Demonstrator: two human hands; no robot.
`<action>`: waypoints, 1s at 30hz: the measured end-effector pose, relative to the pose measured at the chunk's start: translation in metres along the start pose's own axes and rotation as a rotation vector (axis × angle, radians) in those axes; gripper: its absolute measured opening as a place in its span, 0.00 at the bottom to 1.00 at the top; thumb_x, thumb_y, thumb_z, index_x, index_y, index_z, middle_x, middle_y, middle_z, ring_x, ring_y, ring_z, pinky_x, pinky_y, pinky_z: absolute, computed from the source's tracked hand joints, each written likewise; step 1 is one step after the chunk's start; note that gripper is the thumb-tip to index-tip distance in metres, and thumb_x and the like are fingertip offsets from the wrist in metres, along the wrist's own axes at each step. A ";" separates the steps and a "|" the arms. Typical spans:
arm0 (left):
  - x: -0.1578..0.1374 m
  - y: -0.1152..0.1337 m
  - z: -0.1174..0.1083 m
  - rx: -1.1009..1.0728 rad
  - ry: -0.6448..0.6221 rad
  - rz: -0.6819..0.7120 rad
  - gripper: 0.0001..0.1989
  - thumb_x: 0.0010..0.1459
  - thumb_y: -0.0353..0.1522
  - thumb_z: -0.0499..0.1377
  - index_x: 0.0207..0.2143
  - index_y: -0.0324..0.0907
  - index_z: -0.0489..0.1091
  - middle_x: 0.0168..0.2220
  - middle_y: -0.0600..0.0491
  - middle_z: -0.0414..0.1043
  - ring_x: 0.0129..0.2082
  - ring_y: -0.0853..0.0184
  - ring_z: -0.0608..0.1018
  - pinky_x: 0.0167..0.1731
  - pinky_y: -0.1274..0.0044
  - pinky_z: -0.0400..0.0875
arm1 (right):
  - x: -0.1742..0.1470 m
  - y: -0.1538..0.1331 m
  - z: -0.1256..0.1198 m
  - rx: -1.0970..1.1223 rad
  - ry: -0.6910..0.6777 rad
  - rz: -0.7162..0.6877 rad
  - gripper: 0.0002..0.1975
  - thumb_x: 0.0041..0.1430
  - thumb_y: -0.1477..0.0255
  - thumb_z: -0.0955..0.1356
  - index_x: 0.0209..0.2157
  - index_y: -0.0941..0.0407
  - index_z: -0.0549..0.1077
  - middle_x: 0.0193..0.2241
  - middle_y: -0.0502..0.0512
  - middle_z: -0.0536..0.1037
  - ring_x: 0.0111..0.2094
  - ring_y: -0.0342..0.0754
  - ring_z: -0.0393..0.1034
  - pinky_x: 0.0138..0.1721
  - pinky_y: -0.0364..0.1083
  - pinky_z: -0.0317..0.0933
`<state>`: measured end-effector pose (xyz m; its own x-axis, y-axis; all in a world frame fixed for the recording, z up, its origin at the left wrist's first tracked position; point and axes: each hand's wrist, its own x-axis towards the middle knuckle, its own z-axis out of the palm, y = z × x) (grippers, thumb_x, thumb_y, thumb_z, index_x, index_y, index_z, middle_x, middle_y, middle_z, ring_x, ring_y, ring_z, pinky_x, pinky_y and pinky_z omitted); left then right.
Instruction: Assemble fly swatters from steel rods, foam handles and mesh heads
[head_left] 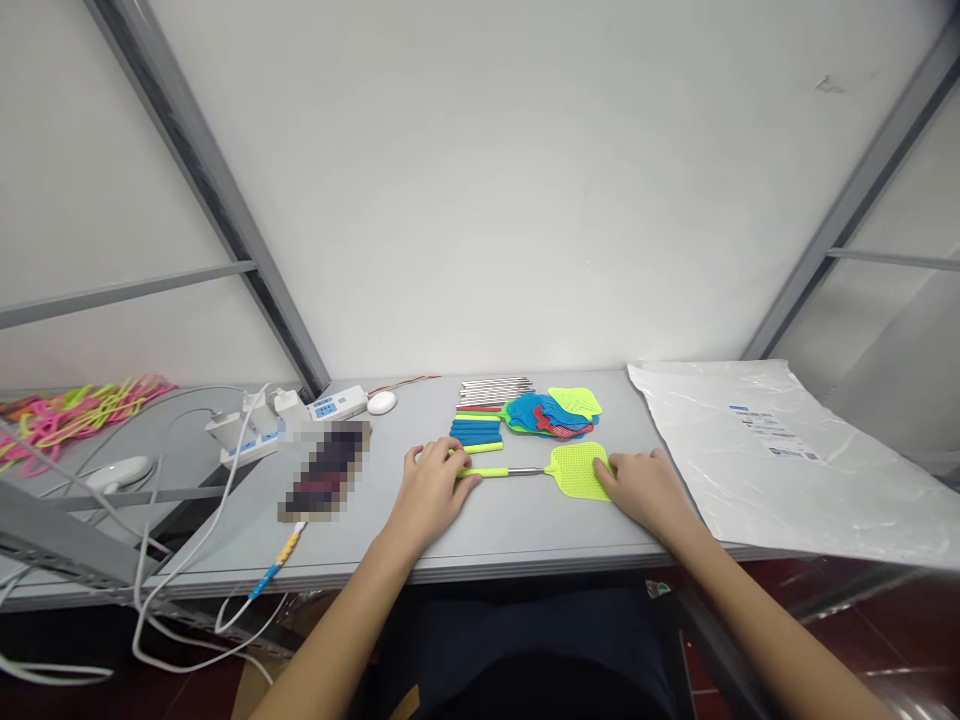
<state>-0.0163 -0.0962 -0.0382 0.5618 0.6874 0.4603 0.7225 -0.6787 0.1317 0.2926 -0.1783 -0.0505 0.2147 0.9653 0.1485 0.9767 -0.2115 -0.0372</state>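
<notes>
A lime-green fly swatter (581,472) with a short metal shaft lies across the shelf in front of me. My left hand (431,488) has its fingers closed around the end of its green handle. At the other end, my right hand (646,486) grips the right edge of the mesh head between thumb and fingers. Just behind lies a pile of blue, red and green swatter heads (551,412). Blue handle tubes (474,434), with a few green and red ones, are lined up left of that pile. Several thin metal rods (495,388) lie behind them.
To the right spreads a white plastic mailing bag (742,460) with a label. On the left are a pixelated flat object (326,472) with a cable, power strips (337,404) with plugs, a white rounded device (382,402), and pink and yellow cords (90,415). Metal posts flank the shelf.
</notes>
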 end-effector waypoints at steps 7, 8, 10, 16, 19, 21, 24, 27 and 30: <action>0.001 -0.002 0.004 -0.013 -0.015 -0.022 0.07 0.61 0.39 0.56 0.35 0.46 0.69 0.43 0.51 0.70 0.43 0.60 0.70 0.52 0.60 0.52 | 0.003 -0.003 0.003 0.022 0.013 0.013 0.26 0.66 0.62 0.53 0.23 0.57 0.72 0.23 0.58 0.77 0.26 0.49 0.69 0.40 0.51 0.49; 0.001 -0.002 0.004 -0.011 -0.014 -0.026 0.07 0.61 0.39 0.56 0.34 0.46 0.69 0.43 0.51 0.70 0.43 0.60 0.70 0.52 0.60 0.52 | 0.004 -0.003 0.003 0.029 0.017 0.013 0.26 0.66 0.62 0.53 0.23 0.57 0.72 0.22 0.58 0.77 0.26 0.49 0.69 0.40 0.51 0.48; 0.001 -0.003 0.005 -0.008 -0.013 -0.032 0.08 0.61 0.39 0.56 0.34 0.46 0.68 0.43 0.51 0.70 0.43 0.60 0.70 0.52 0.59 0.52 | 0.004 -0.002 0.004 0.043 0.027 0.012 0.26 0.66 0.62 0.53 0.22 0.56 0.71 0.22 0.58 0.77 0.25 0.49 0.69 0.40 0.50 0.48; 0.002 -0.001 0.005 -0.019 -0.001 -0.042 0.09 0.61 0.41 0.56 0.35 0.46 0.69 0.42 0.51 0.71 0.42 0.60 0.70 0.52 0.59 0.51 | 0.005 0.000 0.006 0.119 0.072 0.007 0.24 0.65 0.62 0.54 0.19 0.55 0.67 0.18 0.54 0.73 0.22 0.46 0.64 0.37 0.48 0.48; 0.005 0.000 0.003 -0.030 0.018 -0.049 0.10 0.63 0.40 0.53 0.36 0.46 0.69 0.42 0.50 0.71 0.43 0.60 0.71 0.53 0.59 0.51 | 0.004 0.000 0.004 0.170 0.111 0.008 0.24 0.66 0.62 0.54 0.19 0.55 0.65 0.16 0.51 0.70 0.20 0.45 0.62 0.36 0.47 0.48; 0.008 -0.001 0.001 -0.031 0.038 -0.059 0.10 0.63 0.38 0.52 0.35 0.46 0.70 0.42 0.50 0.71 0.43 0.60 0.71 0.52 0.59 0.52 | 0.003 -0.001 0.001 0.200 0.138 0.011 0.23 0.66 0.62 0.54 0.20 0.54 0.65 0.16 0.51 0.69 0.20 0.45 0.61 0.36 0.47 0.48; 0.016 -0.006 -0.003 -0.032 0.036 -0.063 0.08 0.62 0.37 0.53 0.34 0.46 0.70 0.42 0.49 0.71 0.43 0.59 0.70 0.50 0.60 0.54 | 0.003 -0.001 -0.004 0.246 0.153 0.012 0.22 0.66 0.62 0.53 0.23 0.54 0.66 0.18 0.51 0.70 0.22 0.46 0.63 0.34 0.46 0.49; 0.032 -0.014 -0.007 -0.058 -0.023 -0.049 0.07 0.60 0.36 0.54 0.34 0.47 0.71 0.42 0.49 0.71 0.43 0.57 0.70 0.46 0.63 0.58 | 0.014 -0.002 -0.014 0.285 0.119 0.016 0.19 0.65 0.60 0.55 0.29 0.53 0.68 0.22 0.51 0.73 0.24 0.46 0.65 0.28 0.44 0.48; 0.058 -0.022 -0.007 -0.093 -0.095 -0.024 0.05 0.58 0.36 0.57 0.34 0.48 0.72 0.42 0.49 0.71 0.43 0.56 0.70 0.41 0.67 0.61 | 0.039 -0.002 -0.024 0.295 0.070 0.031 0.17 0.65 0.59 0.57 0.34 0.53 0.69 0.26 0.52 0.75 0.26 0.46 0.67 0.26 0.44 0.47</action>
<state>-0.0028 -0.0432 -0.0082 0.5834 0.7225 0.3710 0.6987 -0.6794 0.2243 0.2987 -0.1438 -0.0212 0.2543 0.9440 0.2101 0.9283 -0.1774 -0.3269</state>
